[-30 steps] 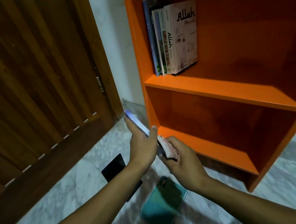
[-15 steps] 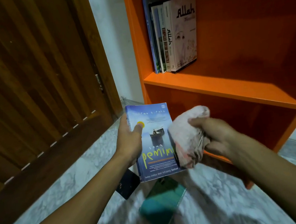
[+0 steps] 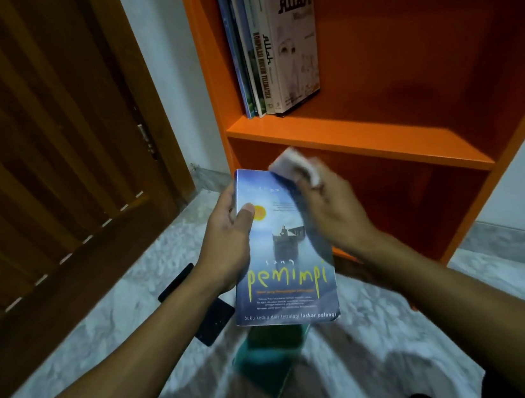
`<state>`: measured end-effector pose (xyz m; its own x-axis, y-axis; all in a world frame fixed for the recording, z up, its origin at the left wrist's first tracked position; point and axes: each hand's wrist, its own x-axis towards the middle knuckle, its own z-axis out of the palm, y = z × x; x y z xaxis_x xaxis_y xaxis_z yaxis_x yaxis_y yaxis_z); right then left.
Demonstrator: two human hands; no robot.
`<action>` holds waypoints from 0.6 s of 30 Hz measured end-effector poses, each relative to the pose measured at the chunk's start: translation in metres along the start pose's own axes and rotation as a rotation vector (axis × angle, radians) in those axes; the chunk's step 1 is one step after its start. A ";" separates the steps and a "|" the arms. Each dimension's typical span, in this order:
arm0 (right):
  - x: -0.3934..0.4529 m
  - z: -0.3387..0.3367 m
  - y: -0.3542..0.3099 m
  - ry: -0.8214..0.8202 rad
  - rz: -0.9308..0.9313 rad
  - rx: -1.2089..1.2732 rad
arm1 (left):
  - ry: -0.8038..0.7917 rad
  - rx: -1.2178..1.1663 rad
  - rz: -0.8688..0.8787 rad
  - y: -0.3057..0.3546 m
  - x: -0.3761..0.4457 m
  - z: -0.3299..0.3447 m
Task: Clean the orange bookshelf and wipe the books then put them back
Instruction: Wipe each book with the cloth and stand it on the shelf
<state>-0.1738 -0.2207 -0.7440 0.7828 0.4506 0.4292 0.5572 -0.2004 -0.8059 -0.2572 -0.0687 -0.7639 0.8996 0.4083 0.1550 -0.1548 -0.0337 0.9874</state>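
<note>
My left hand [image 3: 226,240] grips a blue paperback [image 3: 285,282] by its left edge, thumb on the cover, front facing me. My right hand [image 3: 330,220] holds a bunched pale cloth [image 3: 293,166] against the top right of the cover; the hand is motion-blurred. Just behind stands the orange bookshelf [image 3: 364,148]. Several upright books [image 3: 271,50] stand at the left end of its upper shelf. The lower compartment is in shadow.
A green book [image 3: 269,361] lies on the marble floor under the held one, and a black flat object [image 3: 203,317] lies to its left. A brown wooden door [image 3: 41,154] stands at the left. White wall shows beside the shelf.
The blue book was turned from edge-on to cover-up. My right hand with the cloth moved from the book's right side onto its upper cover.
</note>
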 end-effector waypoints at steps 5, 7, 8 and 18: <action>-0.027 0.020 0.010 -0.244 -0.161 -0.083 | 0.164 -0.033 -0.023 -0.002 0.009 -0.013; -0.036 0.024 0.016 -0.376 -0.279 -0.161 | 0.272 -0.066 -0.022 0.001 0.014 -0.023; -0.041 0.027 0.018 -0.435 -0.308 -0.190 | 0.319 -0.077 -0.024 0.002 0.017 -0.029; -0.072 0.045 0.018 -0.646 -0.265 -0.142 | 0.538 -0.115 -0.046 0.003 0.032 -0.063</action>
<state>-0.2328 -0.2181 -0.8079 0.3198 0.9165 0.2404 0.7709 -0.1042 -0.6284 -0.2544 0.0019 -0.7579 0.5759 0.8164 0.0437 -0.1916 0.0828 0.9780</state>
